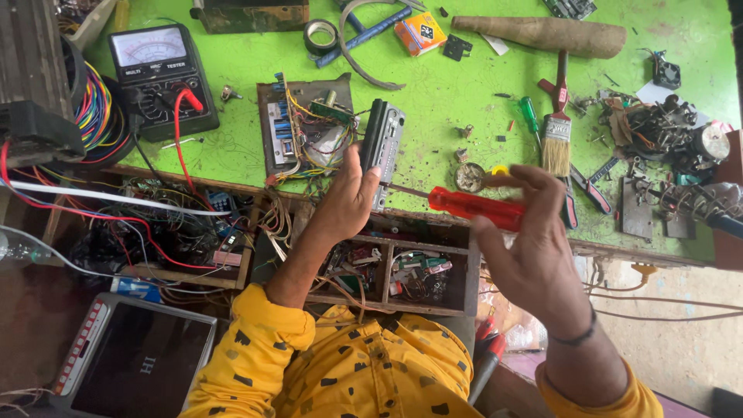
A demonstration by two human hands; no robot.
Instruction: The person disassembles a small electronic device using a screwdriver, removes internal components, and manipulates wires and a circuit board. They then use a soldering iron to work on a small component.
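Observation:
My left hand (pixel 348 200) grips a grey and black car-stereo front unit (pixel 382 149), standing it on edge at the near rim of the green workbench (pixel 433 93). My right hand (pixel 534 248) holds a screwdriver with a clear red handle (pixel 474 207). Its shaft points left, with the tip at the lower edge of the stereo unit. Just left of the unit lies an opened chassis with a circuit board and loose coloured wires (pixel 306 131).
An analog multimeter (pixel 159 77) with red lead sits at the bench's left. A paintbrush (pixel 556 135), green screwdriver (pixel 529 116), pliers and a heap of parts (pixel 658 131) lie to the right. An open wooden drawer of small parts (pixel 395 271) is below the bench edge.

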